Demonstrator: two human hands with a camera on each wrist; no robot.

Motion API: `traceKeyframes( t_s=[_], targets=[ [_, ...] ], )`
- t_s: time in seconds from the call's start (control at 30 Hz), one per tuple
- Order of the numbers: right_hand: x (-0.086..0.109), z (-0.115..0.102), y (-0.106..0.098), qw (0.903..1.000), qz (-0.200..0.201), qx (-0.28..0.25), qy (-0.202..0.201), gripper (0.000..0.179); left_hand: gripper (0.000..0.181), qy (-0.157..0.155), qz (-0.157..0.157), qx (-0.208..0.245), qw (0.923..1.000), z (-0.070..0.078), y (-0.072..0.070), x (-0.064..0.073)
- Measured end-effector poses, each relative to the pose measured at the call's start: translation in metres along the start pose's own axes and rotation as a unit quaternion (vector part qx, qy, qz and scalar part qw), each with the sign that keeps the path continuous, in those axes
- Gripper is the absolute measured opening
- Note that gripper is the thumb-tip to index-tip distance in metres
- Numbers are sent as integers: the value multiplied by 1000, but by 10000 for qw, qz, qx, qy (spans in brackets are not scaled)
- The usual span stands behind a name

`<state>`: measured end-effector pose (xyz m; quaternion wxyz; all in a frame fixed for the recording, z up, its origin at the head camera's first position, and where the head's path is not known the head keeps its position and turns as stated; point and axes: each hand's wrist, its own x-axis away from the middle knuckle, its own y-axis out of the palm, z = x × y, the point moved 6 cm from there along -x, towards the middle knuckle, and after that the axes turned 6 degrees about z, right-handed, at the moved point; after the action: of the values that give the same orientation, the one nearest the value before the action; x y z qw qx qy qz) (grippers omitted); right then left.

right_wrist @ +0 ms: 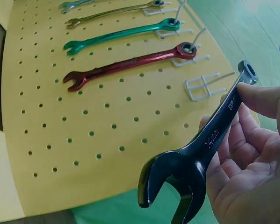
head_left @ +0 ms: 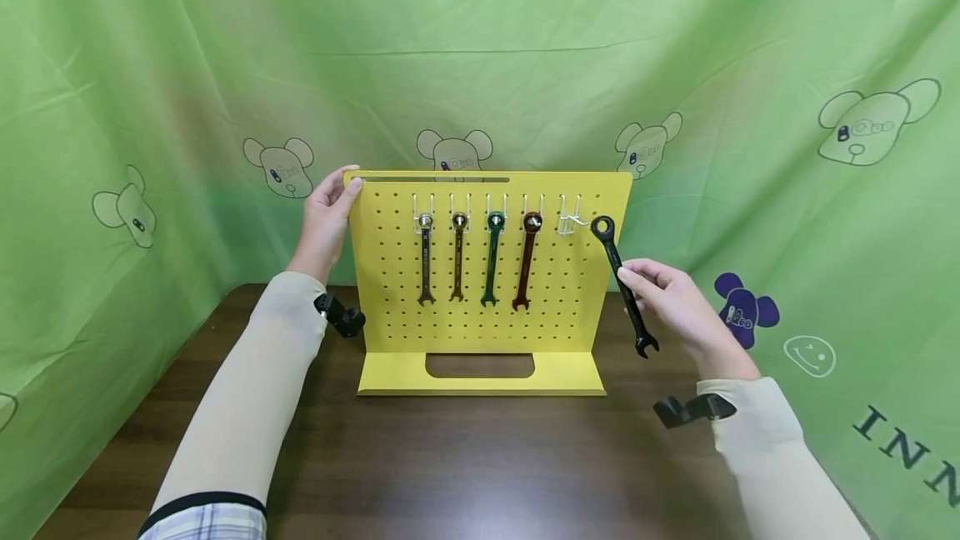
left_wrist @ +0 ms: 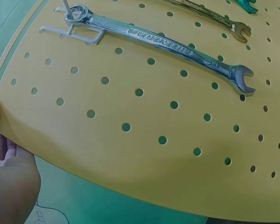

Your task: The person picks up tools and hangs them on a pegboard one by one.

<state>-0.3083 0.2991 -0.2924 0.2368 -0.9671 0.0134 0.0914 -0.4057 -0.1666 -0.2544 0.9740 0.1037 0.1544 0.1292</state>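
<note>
My right hand (head_left: 663, 300) pinches a black combination wrench (head_left: 624, 286) by its shaft, ring end up and open jaw down. That ring end is just right of a bare white hook (head_left: 572, 221) on the yellow pegboard (head_left: 480, 340). My left hand (head_left: 324, 219) grips the board's upper left corner, thumb in front and fingers behind. From left to right hang a silver wrench (head_left: 426, 261), a gold-toned wrench (head_left: 459, 261), a green wrench (head_left: 492, 261) and a red wrench (head_left: 527, 263), each by its ring on a hook. In the right wrist view the black wrench (right_wrist: 210, 135) shows "14mm".
The board stands upright on its yellow base (head_left: 390, 373) on a dark brown wooden table (head_left: 450, 457). Green cloth (head_left: 480, 23) printed with bear heads surrounds the table at the back and sides. Black camera mounts (head_left: 693, 411) sit at both wrists.
</note>
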Motion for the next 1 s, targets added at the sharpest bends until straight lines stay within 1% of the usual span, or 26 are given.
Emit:
traceKeyframes(
  t_s=[0.13,0.27,0.43,0.57,0.7,0.83,0.9,1.0],
  targets=[
    [-5,-4,7,9990,-12,-427,-92,40,37,10,8,145,9999,0,0,0],
    [-10,-3,14,9960,-10,-886,-140,28,37,52,-22,110,9999,1,0,0],
    [-16,5,23,9917,-66,-1280,22,22,37,40,-26,43,10000,0,1,1],
    [-21,12,29,9879,-156,-1537,152,21,36,49,-23,3,10000,1,1,1],
    [-26,18,36,9788,-299,-2011,225,16,36,36,-46,77,10000,2,1,2],
    [-34,24,44,9717,-472,-2299,251,18,41,36,-46,60,10000,3,1,3],
    [-38,26,49,9691,-536,-2395,241,23,42,42,-38,29,10000,4,1,3],
    [-43,29,55,9649,-642,-2538,208,25,39,35,-29,58,10000,4,1,4]
  ],
)
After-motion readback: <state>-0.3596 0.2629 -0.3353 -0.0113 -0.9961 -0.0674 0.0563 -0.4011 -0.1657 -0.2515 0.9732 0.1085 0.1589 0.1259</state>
